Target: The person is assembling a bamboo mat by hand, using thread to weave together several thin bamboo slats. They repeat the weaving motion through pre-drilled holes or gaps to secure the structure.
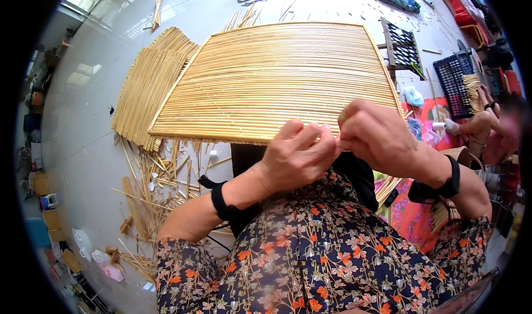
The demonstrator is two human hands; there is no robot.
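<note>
A framed panel of thin straw-coloured sticks (266, 81) lies tilted in front of me, its near edge by my lap. At that near edge, right of its middle, my left hand (299, 153) is closed with the fingers curled. Beside it my right hand (379, 134) is closed too, thumb and finger pinched together close to the left fingertips. Whatever sits between the fingers of both hands is too small or hidden to name. The hands cover part of the panel's near right edge.
More stick matting (147, 87) lies on the floor at left, with loose sticks and scraps (166, 173) nearer me. A dark slatted rack (402, 42) and a blue crate (454, 81) stand at right. Another person's leg (476, 128) shows beyond a red floral sheet (410, 220).
</note>
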